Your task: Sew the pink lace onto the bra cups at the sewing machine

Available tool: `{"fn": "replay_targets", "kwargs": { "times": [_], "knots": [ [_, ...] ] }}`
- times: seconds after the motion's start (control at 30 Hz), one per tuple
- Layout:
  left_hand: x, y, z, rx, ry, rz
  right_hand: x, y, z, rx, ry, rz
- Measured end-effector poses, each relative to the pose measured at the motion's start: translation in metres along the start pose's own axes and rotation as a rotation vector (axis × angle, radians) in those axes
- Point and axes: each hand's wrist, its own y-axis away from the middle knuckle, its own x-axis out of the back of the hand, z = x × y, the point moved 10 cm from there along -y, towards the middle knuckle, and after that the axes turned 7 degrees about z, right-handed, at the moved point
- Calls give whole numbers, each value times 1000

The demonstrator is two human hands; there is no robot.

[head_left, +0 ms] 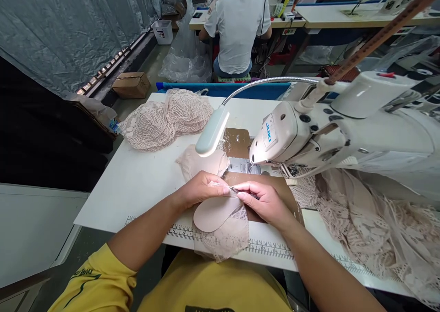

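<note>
My left hand (pixel 203 187) is closed, pinching the upper edge of a beige lace bra piece (pixel 228 241). A smooth oval cup (pixel 213 215) is on this piece, and its lace hangs over the table's front edge. Held in my closed right hand (pixel 264 203) is a small, slim metal tool (pixel 235 190), its tip at the fabric beside my left thumb. Its exact kind is mostly hidden by my fingers. Just beyond my hands, another beige cup piece (pixel 201 161) lies near the needle area of a white sewing machine (pixel 275 133).
A stack of beige lace cups (pixel 168 119) sits at the table's back left. Loose lace (pixel 371 225) is heaped at the right. A lamp (pixel 213 131) hangs low over the work. A printed ruler (pixel 268 248) runs along the front edge. A person (pixel 240 28) sits ahead, back turned.
</note>
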Motion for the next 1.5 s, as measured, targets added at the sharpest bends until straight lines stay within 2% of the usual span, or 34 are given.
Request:
{"fn": "replay_targets", "kwargs": {
  "times": [0.27, 0.53, 0.87, 1.03, 1.3, 1.5],
  "knots": [
    [-4, 2, 0, 35, -8, 8, -9, -1, -9, 57, 14, -47],
    [-9, 1, -3, 78, 33, -14, -5, -1, -7, 56, 13, 26],
    [-6, 0, 1, 35, 49, -12, -1, 0, -4, 68, 31, 40],
    [-6, 0, -3, 56, 20, -6, -6, 0, -10, 101, 32, 0],
    [-9, 3, 0, 56, -17, -15, -6, -1, -7, 52, 7, 15],
    [-9, 4, 4, 22, -64, 0, -7, -1, -9, 84, 47, -40]
  ]
}}
